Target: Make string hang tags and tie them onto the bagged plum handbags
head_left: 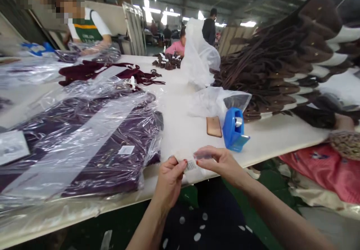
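Note:
Near the table's front edge, my left hand (170,176) pinches a small white barcode label (191,165) between thumb and fingers. My right hand (222,163) is closed just to the right of it. A short see-through strip, which looks like clear tape (204,155), shows at its fingertips, close to the label. Beyond my right hand stands a blue tape dispenser (233,131) with a roll in it. A gold-coloured phone (214,126) lies flat beside the dispenser. To the left, a dark purple garment in a clear plastic bag (112,156) has a white sticker (126,150) on it.
Brown garments (270,66) are piled high on the right. White plastic bags (201,54) lie at the table's middle, and maroon garments (92,71) at back left. A co-worker in a green vest (88,26) handles bagged items; another person's sleeve (344,143) shows at right.

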`<state>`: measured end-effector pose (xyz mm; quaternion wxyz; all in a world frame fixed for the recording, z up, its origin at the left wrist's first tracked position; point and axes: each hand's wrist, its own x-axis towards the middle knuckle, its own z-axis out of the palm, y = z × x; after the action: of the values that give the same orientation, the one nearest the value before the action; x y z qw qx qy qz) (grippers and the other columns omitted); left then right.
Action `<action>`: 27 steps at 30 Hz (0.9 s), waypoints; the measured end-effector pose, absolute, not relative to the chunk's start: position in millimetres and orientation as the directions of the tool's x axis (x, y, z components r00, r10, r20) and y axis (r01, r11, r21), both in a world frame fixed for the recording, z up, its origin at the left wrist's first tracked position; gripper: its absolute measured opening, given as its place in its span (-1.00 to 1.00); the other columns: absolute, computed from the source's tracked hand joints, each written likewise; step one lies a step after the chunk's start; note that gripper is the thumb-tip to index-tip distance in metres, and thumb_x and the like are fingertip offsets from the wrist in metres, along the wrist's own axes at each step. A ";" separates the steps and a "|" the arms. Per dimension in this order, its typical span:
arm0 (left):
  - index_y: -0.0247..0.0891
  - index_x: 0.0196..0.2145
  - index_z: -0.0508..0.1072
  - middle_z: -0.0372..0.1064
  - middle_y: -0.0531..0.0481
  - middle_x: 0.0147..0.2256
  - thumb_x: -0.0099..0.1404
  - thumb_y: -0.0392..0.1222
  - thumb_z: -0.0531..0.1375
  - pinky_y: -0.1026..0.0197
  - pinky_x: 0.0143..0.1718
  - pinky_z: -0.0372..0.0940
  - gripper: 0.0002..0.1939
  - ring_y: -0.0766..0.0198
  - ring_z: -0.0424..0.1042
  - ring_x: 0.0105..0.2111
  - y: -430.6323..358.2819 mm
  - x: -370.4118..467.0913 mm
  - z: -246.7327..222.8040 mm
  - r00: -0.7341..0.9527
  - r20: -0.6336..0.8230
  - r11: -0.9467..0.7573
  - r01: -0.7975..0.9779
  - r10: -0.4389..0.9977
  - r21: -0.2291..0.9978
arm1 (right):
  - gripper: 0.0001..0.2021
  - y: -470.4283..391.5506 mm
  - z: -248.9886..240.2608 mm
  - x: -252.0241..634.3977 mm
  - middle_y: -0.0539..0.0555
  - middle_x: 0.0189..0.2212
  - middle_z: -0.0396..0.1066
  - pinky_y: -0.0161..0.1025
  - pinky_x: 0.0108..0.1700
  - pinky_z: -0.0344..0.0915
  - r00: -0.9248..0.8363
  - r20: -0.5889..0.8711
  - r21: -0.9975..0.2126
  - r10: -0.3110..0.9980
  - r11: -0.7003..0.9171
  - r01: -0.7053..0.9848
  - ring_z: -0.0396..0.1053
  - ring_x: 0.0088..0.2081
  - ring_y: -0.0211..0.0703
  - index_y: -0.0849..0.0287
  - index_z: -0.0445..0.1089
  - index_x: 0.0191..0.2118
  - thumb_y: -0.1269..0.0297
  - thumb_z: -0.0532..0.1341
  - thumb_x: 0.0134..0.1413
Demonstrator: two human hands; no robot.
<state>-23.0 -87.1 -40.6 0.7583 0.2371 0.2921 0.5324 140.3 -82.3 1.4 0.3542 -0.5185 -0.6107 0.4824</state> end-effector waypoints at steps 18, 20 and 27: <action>-0.34 -0.44 0.56 0.52 -0.07 -0.39 -0.06 -0.30 0.35 0.31 -0.22 0.35 -0.85 0.32 0.46 -0.36 -42.6 6.9 4.1 -0.228 -0.154 0.021 -0.496 0.962 0.868 | -0.83 -60.0 -61.5 168.2 -0.02 -0.52 0.42 -0.30 -0.33 0.19 -0.160 -0.188 -0.959 0.969 -0.216 -0.185 0.30 -0.43 -0.27 0.19 0.46 -0.51 0.24 0.40 -0.28; -0.31 -0.43 0.56 0.51 -0.05 -0.41 -0.04 -0.30 0.34 0.22 -0.17 0.34 -0.86 0.27 0.46 -0.34 -40.5 16.0 2.3 -0.255 -0.116 -0.018 -0.471 0.960 0.882 | -0.83 -60.7 -66.2 170.1 -0.02 -0.52 0.41 -0.31 -0.33 0.19 -0.149 -0.186 -0.956 0.971 -0.214 -0.200 0.29 -0.43 -0.28 0.19 0.45 -0.51 0.25 0.40 -0.28; -0.27 -0.43 0.54 0.50 -0.01 -0.41 0.03 -0.28 0.29 0.12 -0.17 0.35 -0.91 0.20 0.46 -0.30 -43.0 34.7 -3.2 -0.246 -0.062 -0.044 -0.404 0.967 0.914 | -0.85 -60.3 -70.6 173.4 -0.01 -0.51 0.41 -0.30 -0.30 0.21 -0.130 -0.115 -0.977 0.985 -0.136 -0.163 0.31 -0.41 -0.25 0.18 0.44 -0.50 0.24 0.38 -0.21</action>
<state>34.7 -43.0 -3.2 0.5272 0.3151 0.4473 0.6501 173.4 -60.3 -70.6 0.4776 -0.4546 -0.4517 0.6010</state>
